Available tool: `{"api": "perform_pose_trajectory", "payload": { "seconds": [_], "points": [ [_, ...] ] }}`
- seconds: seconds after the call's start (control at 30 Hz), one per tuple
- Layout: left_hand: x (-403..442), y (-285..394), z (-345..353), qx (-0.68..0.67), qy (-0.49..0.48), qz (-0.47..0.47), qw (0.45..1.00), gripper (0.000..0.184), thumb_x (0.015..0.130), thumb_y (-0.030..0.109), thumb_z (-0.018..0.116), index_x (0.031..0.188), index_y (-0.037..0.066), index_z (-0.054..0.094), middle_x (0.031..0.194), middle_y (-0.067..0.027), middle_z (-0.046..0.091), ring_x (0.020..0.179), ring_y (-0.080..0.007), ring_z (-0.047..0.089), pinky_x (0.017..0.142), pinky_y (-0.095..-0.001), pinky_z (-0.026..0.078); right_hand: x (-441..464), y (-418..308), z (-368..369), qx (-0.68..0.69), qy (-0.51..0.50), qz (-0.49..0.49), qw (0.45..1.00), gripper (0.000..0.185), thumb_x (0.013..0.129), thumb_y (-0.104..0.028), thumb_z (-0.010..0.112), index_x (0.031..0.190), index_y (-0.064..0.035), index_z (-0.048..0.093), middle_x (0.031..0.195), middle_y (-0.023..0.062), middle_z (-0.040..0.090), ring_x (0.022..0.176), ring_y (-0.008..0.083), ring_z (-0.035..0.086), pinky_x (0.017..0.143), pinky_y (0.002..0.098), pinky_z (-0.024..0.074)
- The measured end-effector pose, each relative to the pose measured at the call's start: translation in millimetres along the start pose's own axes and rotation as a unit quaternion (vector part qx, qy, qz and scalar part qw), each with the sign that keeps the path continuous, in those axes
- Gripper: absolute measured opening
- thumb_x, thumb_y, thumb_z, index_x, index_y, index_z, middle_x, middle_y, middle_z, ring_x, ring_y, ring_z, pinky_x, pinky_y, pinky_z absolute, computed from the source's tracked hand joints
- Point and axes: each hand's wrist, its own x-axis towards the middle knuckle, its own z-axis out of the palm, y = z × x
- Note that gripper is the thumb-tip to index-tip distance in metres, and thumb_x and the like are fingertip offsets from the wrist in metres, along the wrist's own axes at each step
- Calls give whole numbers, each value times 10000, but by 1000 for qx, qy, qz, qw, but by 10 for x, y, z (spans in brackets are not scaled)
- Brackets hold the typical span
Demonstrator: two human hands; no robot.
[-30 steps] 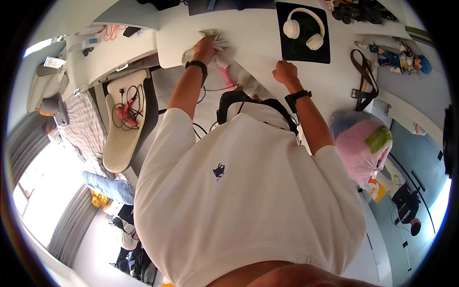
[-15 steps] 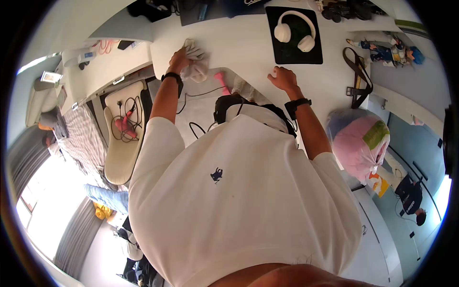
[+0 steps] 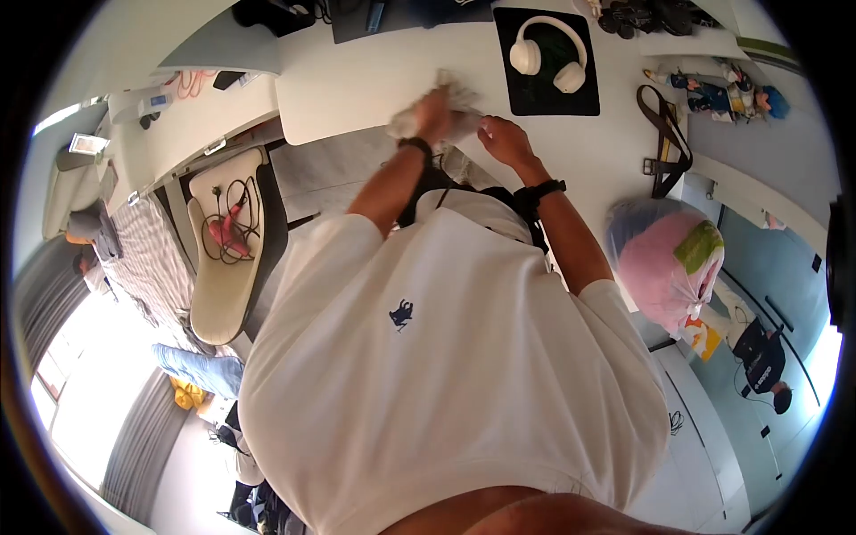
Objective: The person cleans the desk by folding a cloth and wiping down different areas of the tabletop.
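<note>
My left hand (image 3: 433,118), smeared by motion, presses a pale crumpled cloth (image 3: 459,94) onto the white desk (image 3: 357,89) near its front edge. The cloth spreads out on both sides of the hand, and part of it reaches toward my right hand (image 3: 506,143). That hand rests on the desk just right of the cloth, fingers curled in a loose fist with nothing visible in it. Whether its fingertips touch the cloth, I cannot tell. Dark bands circle both wrists.
White headphones (image 3: 546,58) lie on a black mat (image 3: 571,102) at the back. A brown belt (image 3: 664,143) hangs over the desk's right side, above a stuffed plastic bag (image 3: 669,267). On the left stands a cream chair (image 3: 218,303) holding a pink corded tool (image 3: 230,234).
My left hand has swept the cloth rightward along the desk, close to my right hand. The right hand has shifted slightly left.
</note>
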Motion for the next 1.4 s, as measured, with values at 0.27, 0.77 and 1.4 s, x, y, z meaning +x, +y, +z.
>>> {"api": "perform_pose_trajectory", "payload": {
  "seconds": [0.27, 0.77, 1.4],
  "points": [
    [-292, 236, -330, -256, -146, -83, 952, 666, 841, 508, 650, 1212, -33, 534, 1185, -239, 615, 1072, -341, 616, 864, -410, 494, 274, -29, -46, 37, -5, -48, 998, 271, 849, -211, 596, 1017, 1, 620, 902, 212, 665, 882, 375, 643, 791, 459, 512],
    [-1356, -838, -387, -418, -350, -23, 838, 393, 994, 345, 450, 1205, 20, 513, 1016, -81, 651, 910, -185, 583, 819, -349, 466, 651, -587, 570, -222, -60, -254, 940, 141, 765, -120, 616, 837, -22, 687, 1106, 137, 581, 1033, 301, 571, 805, 439, 515],
    [-953, -759, -256, 201, 89, 124, 968, 483, 898, 196, 508, 1286, -85, 449, 1327, -332, 449, 1280, -440, 420, 1054, -504, 343, 386, -851, 598, -221, 11, -107, 969, 204, 813, -192, 601, 990, -132, 682, 1070, 7, 586, 1036, 200, 558, 728, 433, 458]
  ]
}}
